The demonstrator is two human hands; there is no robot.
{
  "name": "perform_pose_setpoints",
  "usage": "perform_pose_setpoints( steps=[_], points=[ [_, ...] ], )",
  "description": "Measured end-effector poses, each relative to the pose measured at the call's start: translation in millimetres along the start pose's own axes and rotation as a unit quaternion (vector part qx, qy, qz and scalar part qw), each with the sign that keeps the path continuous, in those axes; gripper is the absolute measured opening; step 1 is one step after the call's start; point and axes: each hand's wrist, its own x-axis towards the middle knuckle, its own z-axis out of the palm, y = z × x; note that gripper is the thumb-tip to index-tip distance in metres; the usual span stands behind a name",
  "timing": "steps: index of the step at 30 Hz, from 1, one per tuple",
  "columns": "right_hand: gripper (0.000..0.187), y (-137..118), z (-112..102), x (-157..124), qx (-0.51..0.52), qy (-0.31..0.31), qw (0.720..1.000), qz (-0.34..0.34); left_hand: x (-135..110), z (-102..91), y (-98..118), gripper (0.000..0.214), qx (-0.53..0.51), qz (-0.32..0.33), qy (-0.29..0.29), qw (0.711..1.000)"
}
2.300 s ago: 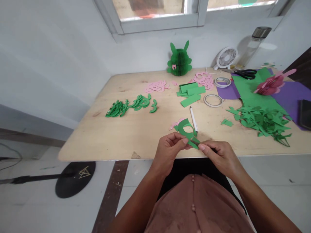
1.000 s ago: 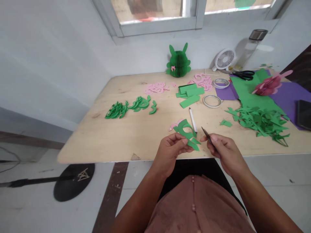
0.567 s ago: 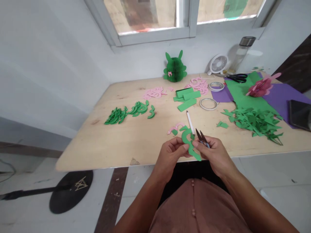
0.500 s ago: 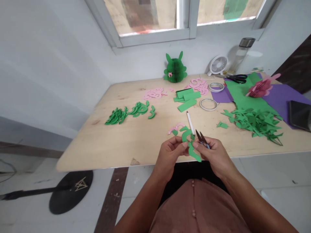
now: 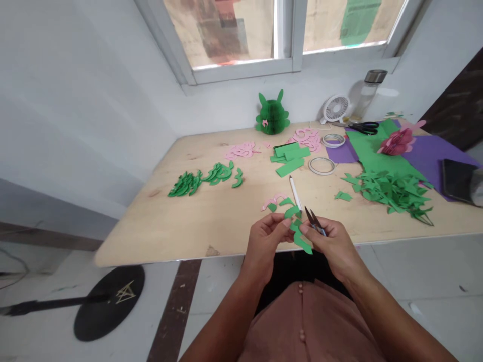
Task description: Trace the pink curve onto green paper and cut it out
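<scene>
My left hand [image 5: 268, 240] pinches a curved green paper cutout [image 5: 301, 241] over the front edge of the table. In my right hand [image 5: 332, 241] are scissors [image 5: 315, 221], blades pointing up and away from me; the thumb and a finger of that hand also touch the green paper. A pink scalloped paper piece [image 5: 274, 200] and small green scraps [image 5: 272, 206] lie just beyond my left hand. Beside them rests a white pen [image 5: 295, 192], its near end close to the paper.
Piles of green cutouts [image 5: 185, 184] lie on the left, with pink cutouts [image 5: 243, 150] behind. Green strips [image 5: 290, 157] and tape rolls [image 5: 321, 166] occupy the middle. Green scraps [image 5: 396, 191], a phone [image 5: 458, 180] and black-handled scissors [image 5: 367, 127] are right. A green paper figure [image 5: 272, 116] stands at the wall.
The green paper has turned slightly between my fingers, its upper curve now flatter. The camera view has shifted a little; both hands keep nearly the same place.
</scene>
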Motion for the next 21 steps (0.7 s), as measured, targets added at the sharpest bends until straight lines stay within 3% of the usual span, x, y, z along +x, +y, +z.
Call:
perform_pose_setpoints(
  steps=[5, 10, 15, 18, 21],
  points=[
    [0.038, 0, -4, -2, 0.0, 0.014, 1.0, -0.02, -1, 2.8, 3, 0.023, 0.021, 0.011, 0.001, 1.0],
    [0.036, -5, -8, 0, 0.028, 0.033, 0.999, -0.024, -5, 1.3, 10, 0.021, 0.067, -0.018, -0.061, 0.996],
    [0.032, -6, -6, 0, 0.034, 0.061, 0.997, -0.037, -8, -2.1, 4, 0.02, 0.078, -0.042, -0.092, 0.992],
    [0.033, -2, -8, 1, 0.04, 0.084, 0.995, -0.039, -10, 7.4, 7, 0.02, 0.071, -0.008, -0.035, 0.997],
    [0.033, 1, -13, 6, 0.063, 0.13, 0.989, -0.043, -24, 13.6, 8, 0.015, 0.061, 0.108, 0.068, 0.99]
  ],
)
